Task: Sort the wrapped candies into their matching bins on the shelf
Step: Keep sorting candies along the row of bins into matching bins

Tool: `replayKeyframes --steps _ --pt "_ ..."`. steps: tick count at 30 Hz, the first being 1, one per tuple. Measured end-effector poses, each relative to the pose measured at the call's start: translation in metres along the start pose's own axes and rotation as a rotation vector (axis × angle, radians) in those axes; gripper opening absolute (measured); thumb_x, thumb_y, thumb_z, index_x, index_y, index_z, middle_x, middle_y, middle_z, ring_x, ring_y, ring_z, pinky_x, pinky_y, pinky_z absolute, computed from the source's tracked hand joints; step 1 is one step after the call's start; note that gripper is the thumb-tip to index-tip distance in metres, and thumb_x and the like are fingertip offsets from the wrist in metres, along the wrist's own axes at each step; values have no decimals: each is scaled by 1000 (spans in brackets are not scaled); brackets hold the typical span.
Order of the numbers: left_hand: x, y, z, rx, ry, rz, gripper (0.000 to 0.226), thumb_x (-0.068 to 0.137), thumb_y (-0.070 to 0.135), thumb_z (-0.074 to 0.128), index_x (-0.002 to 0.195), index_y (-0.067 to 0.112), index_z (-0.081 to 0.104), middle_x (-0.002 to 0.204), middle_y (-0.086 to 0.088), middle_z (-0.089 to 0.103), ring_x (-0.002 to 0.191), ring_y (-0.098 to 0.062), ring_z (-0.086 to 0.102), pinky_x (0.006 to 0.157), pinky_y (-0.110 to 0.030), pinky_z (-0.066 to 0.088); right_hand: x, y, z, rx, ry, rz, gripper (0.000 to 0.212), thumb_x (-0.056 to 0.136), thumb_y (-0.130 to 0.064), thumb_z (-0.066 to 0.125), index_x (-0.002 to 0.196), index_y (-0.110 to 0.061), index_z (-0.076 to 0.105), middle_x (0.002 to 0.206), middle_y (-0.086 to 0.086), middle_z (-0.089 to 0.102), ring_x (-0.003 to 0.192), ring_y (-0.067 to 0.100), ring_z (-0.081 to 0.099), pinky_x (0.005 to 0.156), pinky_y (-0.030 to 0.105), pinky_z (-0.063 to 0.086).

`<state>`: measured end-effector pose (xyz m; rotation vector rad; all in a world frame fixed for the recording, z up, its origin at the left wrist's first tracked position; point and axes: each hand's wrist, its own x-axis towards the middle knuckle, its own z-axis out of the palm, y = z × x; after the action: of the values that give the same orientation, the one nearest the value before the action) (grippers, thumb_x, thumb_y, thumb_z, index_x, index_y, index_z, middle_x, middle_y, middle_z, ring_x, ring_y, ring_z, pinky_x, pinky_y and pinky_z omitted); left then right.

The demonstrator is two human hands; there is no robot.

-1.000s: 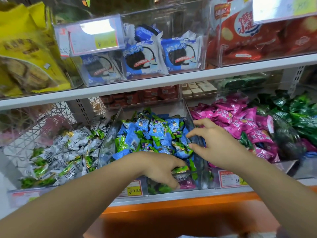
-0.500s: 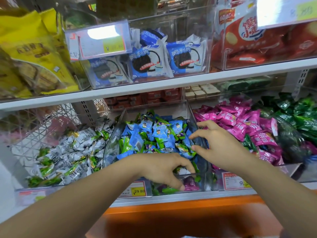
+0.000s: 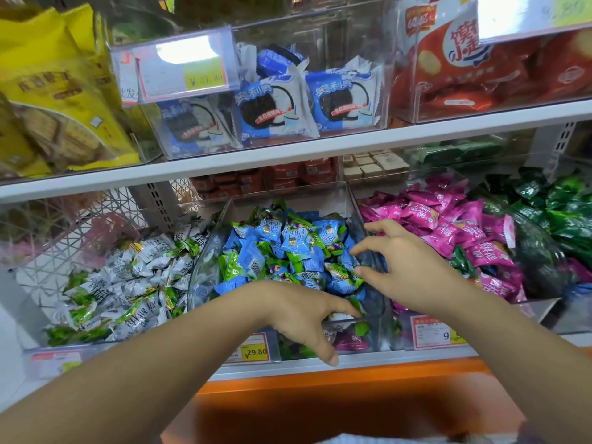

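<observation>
Candies in white-and-green wrappers point(image 3: 128, 290) fill the lattice bin point(image 3: 41, 251) at left. Blue-and-green candies point(image 3: 288, 248) sit in the clear middle bin point(image 3: 205, 267). The left hand point(image 3: 304, 318) reaches over its front rim, thumb outside; I cannot tell whether its fingers clasp anything. The right hand point(image 3: 403, 267) hovers over its right wall, fingers apart, empty, beside pink candies point(image 3: 448, 229).

Left hand point(image 3: 301, 318) fingers out of blue candies point(image 3: 288, 248), no longer dug in at bin point(image 3: 205, 277) front; now spread, index pointing right along rim, thumb hanging over front wall.
</observation>
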<state>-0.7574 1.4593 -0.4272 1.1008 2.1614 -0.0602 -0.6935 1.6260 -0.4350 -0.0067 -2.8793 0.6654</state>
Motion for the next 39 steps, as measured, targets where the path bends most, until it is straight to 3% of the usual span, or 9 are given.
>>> replayKeyframes --steps 11,16,21,26,30,32,34,37,39 --pt "-12 -13 19 -76 313 156 37 98 32 49 133 41 39 117 -2 46 78 -3 43 69 -17 34 2 -8 7 -24 84 31 31 89 -36 60 120 -29 60 144 -1 34 131 20 37 111 41 27" --pt "-22 -23 38 -180 541 247 33 99 17 48 124 39 47 111 4 44 93 -8 46 83 -18 37 9 -20 14 -33 182 -39 29 87 -33 62 116 -28 64 141 -3 41 131 21 34 111 36 18" --pt "-49 -40 45 -322 897 256 50 98 11 49 113 58 42 111 19 46 105 -2 48 88 -11 36 17 -37 25 57 192 -152 21 84 -26 66 104 -23 70 109 -6 66 104 20 60 96 41 43" --pt "-81 -88 45 -346 1295 4 50 98 12 47 112 59 41 113 21 45 97 9 49 82 -10 40 22 -51 36 55 89 -170 19 89 -32 60 106 -28 67 100 -14 62 92 9 59 81 34 50" --pt "-97 -123 35 -202 1478 -243 45 96 2 46 130 32 48 112 3 39 74 0 42 68 -11 30 28 -57 45 45 -5 -180 19 88 -35 61 106 -30 67 100 -12 64 81 12 62 76 37 52" --pt "-103 -133 29 -149 1514 -331 46 95 -1 46 134 24 48 116 1 40 80 -1 42 74 -14 34 31 -57 49 34 -42 -187 21 88 -37 61 107 -31 66 98 -14 63 83 9 60 77 36 52" --pt "-105 -144 25 -102 1453 -467 49 96 2 45 138 26 43 131 -7 38 96 -18 50 80 -34 45 33 -56 50 31 -84 -180 19 88 -39 61 106 -35 65 95 -16 63 85 6 58 78 33 52" --pt "-102 -163 29 -108 1147 -640 51 100 28 44 147 34 24 151 -12 18 116 -34 49 93 -45 44 35 -53 46 68 -158 -155 14 89 -36 60 103 -37 64 91 -13 65 82 2 60 77 28 52" --pt "-97 -174 37 -80 954 -666 56 99 49 34 149 41 12 157 -9 5 136 -36 30 111 -53 26 35 -52 41 99 -203 -152 10 90 -32 60 98 -36 64 90 -13 64 82 -1 60 73 16 49"
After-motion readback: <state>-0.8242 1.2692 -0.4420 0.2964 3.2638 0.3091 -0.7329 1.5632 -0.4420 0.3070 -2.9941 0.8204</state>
